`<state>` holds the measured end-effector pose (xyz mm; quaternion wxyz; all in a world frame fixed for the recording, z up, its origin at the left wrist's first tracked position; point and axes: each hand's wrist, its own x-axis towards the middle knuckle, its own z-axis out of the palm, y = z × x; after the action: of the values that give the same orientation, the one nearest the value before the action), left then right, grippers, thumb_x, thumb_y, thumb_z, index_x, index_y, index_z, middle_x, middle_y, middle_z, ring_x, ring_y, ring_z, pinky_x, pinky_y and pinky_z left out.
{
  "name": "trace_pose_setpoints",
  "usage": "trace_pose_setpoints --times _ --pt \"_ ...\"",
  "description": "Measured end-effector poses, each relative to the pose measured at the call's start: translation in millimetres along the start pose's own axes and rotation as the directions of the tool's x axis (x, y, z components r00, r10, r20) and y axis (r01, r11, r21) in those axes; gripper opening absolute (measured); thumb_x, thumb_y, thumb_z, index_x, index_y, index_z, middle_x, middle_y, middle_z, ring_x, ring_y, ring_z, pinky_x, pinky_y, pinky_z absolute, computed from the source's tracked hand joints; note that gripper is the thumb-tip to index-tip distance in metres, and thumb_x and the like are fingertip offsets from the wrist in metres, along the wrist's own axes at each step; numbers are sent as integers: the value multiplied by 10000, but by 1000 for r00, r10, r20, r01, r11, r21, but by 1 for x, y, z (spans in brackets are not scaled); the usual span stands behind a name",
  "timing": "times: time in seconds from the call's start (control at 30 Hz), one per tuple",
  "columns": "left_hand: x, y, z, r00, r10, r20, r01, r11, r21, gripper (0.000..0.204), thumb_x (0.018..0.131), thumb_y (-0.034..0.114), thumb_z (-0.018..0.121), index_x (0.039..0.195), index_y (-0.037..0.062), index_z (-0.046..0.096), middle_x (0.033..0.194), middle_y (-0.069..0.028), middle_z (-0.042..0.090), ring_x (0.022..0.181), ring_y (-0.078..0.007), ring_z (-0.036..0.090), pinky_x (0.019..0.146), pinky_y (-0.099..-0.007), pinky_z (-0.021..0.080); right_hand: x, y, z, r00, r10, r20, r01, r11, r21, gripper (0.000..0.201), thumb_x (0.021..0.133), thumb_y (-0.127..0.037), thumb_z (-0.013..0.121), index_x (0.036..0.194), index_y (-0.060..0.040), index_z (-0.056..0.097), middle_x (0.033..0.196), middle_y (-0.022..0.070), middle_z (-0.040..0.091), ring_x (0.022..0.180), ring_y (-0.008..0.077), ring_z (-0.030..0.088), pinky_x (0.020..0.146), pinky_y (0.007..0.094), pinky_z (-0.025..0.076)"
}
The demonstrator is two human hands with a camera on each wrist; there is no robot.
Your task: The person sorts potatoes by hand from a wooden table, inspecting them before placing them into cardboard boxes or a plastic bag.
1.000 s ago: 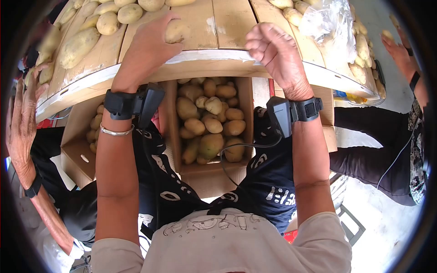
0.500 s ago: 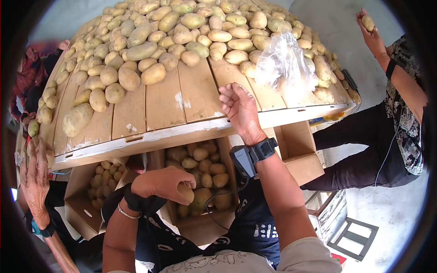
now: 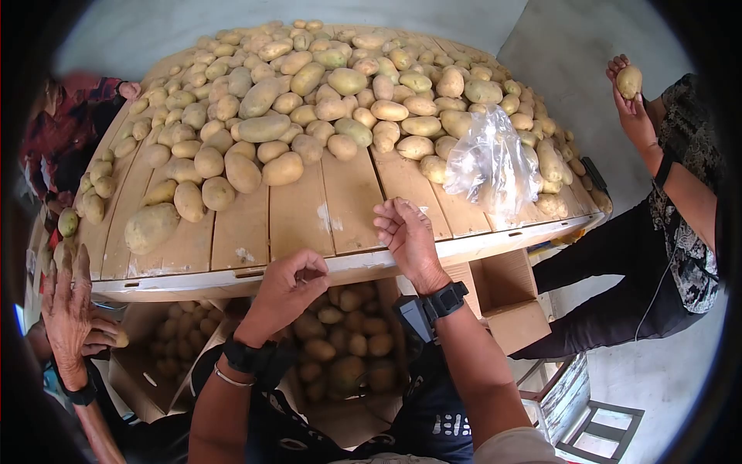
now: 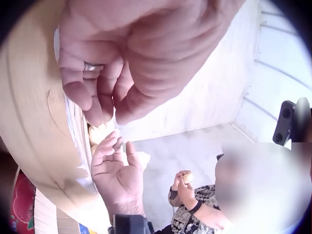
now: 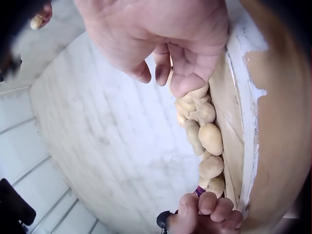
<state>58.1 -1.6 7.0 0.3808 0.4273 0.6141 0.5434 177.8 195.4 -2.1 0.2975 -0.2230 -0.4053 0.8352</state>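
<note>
My left hand (image 3: pixel 290 290), with nothing in it, is over the front edge of the wooden table (image 3: pixel 297 213). Its fingers are loosely bent, and a ring (image 4: pixel 92 67) shows on one of them in the left wrist view. To the right, my right hand (image 3: pixel 410 243) hovers at the same edge, palm turned inward and fingers relaxed around nothing. Beyond both hands a wide heap of potatoes (image 3: pixel 282 168) covers the far part of the table. Below, between my legs, a cardboard box (image 3: pixel 348 417) holds more potatoes (image 3: pixel 355 344), partly shaded by the table.
A clear plastic bag (image 3: pixel 495 166) lies on the potatoes at the right. Another box (image 3: pixel 135 387) of potatoes stands lower left, near another person's hand (image 3: pixel 68 317). On the right, a person holds up a potato (image 3: pixel 629 81). An opened carton (image 3: pixel 514 325) sits below the table there.
My left hand carried a potato from the table edge down over the box, and is now back up, without it. The right hand stays near the edge. The head view has tilted up.
</note>
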Motion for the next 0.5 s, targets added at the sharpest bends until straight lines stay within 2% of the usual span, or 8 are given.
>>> trace_pose_setpoints --times 0.03,0.07,0.1,0.17,0.23,0.3,0.43,0.5 --pt "0 -1 -5 995 -8 -104 -4 993 -118 66 838 74 597 857 46 540 799 1 578 707 -58 538 631 -205 447 1 3 1 1000 3 15 -3 1000 4 120 907 -194 552 925 -85 598 912 69 653 752 124 623 612 217 493" --pt "0 4 -5 976 -72 -207 13 962 -273 137 832 50 583 741 83 486 710 11 548 642 -58 514 586 -200 422 1 5 3 1000 -3 29 3 1000 -6 113 907 -185 552 932 -86 601 920 72 653 763 128 628 612 221 499" --pt "0 0 -9 971 -81 -224 18 962 -272 137 832 50 583 741 83 486 710 11 548 642 -58 514 586 -200 422 0 8 4 999 12 40 -12 1000 -5 113 907 -185 552 932 -86 601 920 72 653 763 128 628 612 221 499" --pt "4 -5 -15 909 -127 -397 -171 754 -634 205 794 -2 588 672 98 457 629 11 505 552 -59 456 500 -201 356 -3 6 10 999 -9 49 12 999 -46 107 907 -178 553 937 -87 601 920 73 654 770 131 632 615 224 503" --pt "3 -4 -21 866 -182 -465 -211 711 -671 281 772 -38 566 622 131 398 575 28 452 505 -57 417 460 -195 316 -5 8 18 996 -9 88 17 996 -85 111 902 -163 560 962 -79 602 929 67 649 808 125 628 651 221 501" --pt "3 -4 -28 836 -260 -484 -269 574 -773 315 769 -49 550 609 147 364 561 39 415 479 -52 387 433 -190 286 -6 9 25 988 -82 131 128 909 -398 131 886 -130 582 998 -64 596 942 55 640 852 116 616 698 232 500" --pt "4 -10 -37 806 -271 -527 -334 527 -782 293 788 -28 549 629 153 383 572 55 376 479 -55 337 431 -209 275 20 8 52 961 -16 275 164 836 -524 273 849 -92 624 1104 -31 550 991 55 619 895 103 586 783 239 478" --pt "5 -12 -38 777 -306 -550 -358 504 -786 281 784 -34 546 641 153 393 577 56 374 484 -56 332 432 -206 268 54 1 71 933 32 358 218 743 -633 427 829 -167 653 1190 -7 490 1119 113 566 973 142 563 831 268 463"
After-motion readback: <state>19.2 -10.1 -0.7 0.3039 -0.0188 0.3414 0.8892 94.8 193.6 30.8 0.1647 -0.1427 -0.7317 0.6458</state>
